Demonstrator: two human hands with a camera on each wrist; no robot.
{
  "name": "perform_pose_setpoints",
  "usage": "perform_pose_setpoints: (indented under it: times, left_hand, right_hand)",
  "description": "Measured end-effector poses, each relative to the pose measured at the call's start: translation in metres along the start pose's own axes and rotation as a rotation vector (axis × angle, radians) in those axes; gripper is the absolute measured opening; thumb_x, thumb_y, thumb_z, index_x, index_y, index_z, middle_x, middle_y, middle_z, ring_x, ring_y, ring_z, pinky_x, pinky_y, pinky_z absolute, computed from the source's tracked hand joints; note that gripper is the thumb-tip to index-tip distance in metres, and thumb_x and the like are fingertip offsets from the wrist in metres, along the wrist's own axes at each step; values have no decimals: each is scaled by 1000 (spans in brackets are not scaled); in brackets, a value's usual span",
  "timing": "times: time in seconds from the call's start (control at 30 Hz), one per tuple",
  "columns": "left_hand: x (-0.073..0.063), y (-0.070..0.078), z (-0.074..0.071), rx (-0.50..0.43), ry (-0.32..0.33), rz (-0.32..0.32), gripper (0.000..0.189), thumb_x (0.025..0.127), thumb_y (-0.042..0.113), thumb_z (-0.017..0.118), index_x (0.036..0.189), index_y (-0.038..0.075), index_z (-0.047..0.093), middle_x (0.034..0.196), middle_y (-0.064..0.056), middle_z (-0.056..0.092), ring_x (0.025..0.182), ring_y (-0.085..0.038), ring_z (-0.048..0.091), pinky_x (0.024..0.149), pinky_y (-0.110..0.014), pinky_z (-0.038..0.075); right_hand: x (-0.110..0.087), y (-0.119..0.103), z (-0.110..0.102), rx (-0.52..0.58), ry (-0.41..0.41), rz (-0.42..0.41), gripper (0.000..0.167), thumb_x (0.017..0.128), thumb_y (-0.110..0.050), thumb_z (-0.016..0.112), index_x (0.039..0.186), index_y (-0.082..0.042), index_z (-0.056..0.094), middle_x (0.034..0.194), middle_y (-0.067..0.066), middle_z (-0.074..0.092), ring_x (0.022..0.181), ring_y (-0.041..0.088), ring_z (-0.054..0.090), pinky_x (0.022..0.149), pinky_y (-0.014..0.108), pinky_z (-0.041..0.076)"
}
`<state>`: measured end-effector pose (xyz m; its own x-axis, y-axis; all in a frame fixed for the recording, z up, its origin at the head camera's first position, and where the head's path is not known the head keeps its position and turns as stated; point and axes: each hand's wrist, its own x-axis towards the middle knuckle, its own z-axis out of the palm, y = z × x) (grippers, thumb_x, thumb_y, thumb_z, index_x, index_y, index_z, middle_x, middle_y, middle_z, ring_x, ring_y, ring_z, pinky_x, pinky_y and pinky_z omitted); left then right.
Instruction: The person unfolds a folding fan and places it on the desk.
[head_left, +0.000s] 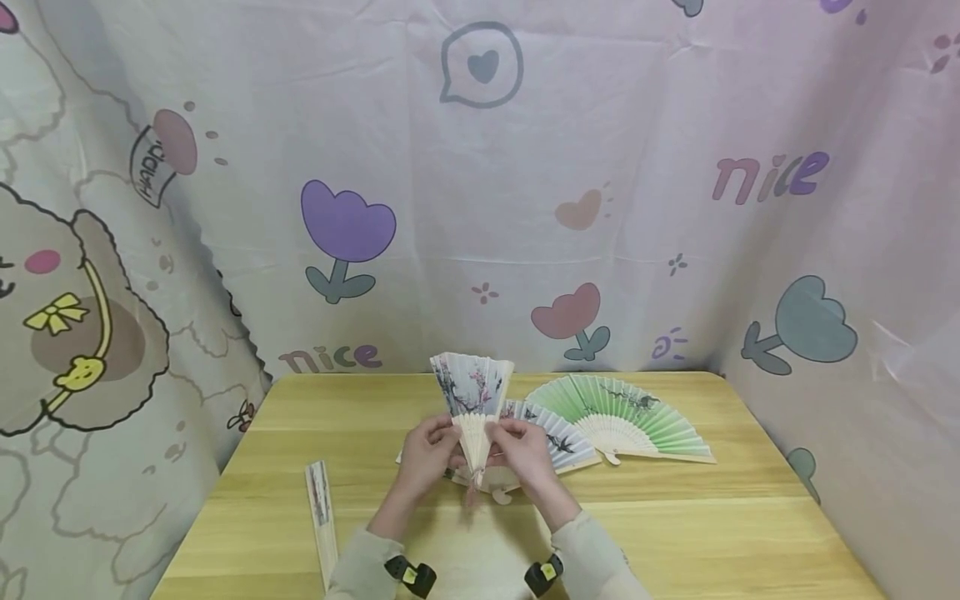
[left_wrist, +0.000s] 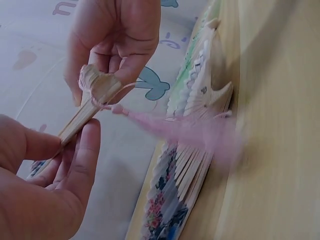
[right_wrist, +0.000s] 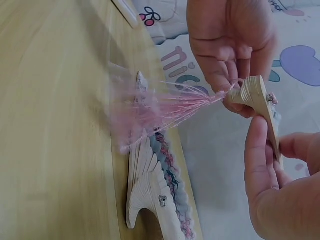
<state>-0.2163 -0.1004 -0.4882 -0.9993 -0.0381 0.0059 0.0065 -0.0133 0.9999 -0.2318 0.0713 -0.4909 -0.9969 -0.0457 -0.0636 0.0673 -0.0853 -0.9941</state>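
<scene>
A partly spread folding fan with a blossom print stands upright above the table. My left hand pinches its pale ribs on the left edge, and my right hand pinches the right edge. From the fan's lower end hangs a pink tassel, blurred in both wrist views. Behind and below the hands lies a spread white fan with dark and floral prints, partly hidden by the hands. In the left wrist view, the thumb and fingers of the left hand close on the ribs.
A spread green fan lies at the back right, touching or overlapping the white one. On the left of the wooden table is a folded fan. A printed curtain hangs behind the table and along both sides.
</scene>
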Motion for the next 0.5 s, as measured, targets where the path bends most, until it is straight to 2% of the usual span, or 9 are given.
perform_pose_setpoints:
  times: [0.2, 0.5]
  left_hand:
    - [-4, -3, 2, -59, 64, -4, 42, 106, 5, 59, 140, -18, 51, 117, -33, 71, 75, -12, 72, 70, -26, 68]
    - [-4, -8, 5, -178, 120, 5, 35, 105, 2, 59, 135, -16, 56, 99, -16, 74, 71, -12, 70, 70, -28, 69]
  right_hand:
    - [0, -2, 0, 54, 58, 24, 32, 99, -12, 71, 114, 16, 69, 72, 3, 71, 62, 12, 68, 61, 28, 68]
    - [-1, -4, 1, 126, 99, 45, 27, 99, -10, 71, 109, 16, 68, 69, 2, 70, 61, 11, 69, 61, 27, 67]
